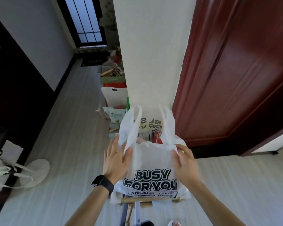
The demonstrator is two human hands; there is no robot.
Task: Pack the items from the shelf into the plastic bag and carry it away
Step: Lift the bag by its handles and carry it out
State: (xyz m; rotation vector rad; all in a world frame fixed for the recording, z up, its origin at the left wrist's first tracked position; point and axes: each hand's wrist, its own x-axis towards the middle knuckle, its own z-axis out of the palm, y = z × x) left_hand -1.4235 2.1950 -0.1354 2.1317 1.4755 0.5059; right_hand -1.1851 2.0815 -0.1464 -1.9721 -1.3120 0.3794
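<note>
The white plastic bag (151,162), printed "BUSY FOR YOU" in black, stood upright on the top of a wooden shelf (137,200) at the bottom middle of the view, just in front of a white pillar (153,62). Its mouth was open and its 2 handles (134,126) stuck up loosely. Inside, a red box (157,138) showed near the right side, with a white carton (145,135) beside it; what else lay in the bag could not be made out.

The left hand (116,159) lay flat against the bag's left side, fingers straight and spread, thumb touching the front panel, grasping nothing. A black watch (102,182) sat on that wrist. The right hand (185,163) was at the bag's upper right edge, its fingers (176,154) curled round the plastic and pinching it there.

A red-brown door (235,70) stood to the right of the pillar. To the left, a heap of bags and boxes (114,95) lay along the pillar's foot on the pale striped floor (69,128). Further left was a round white fan base (34,172), and a barred window (87,20) showed at the far end of the room.
</note>
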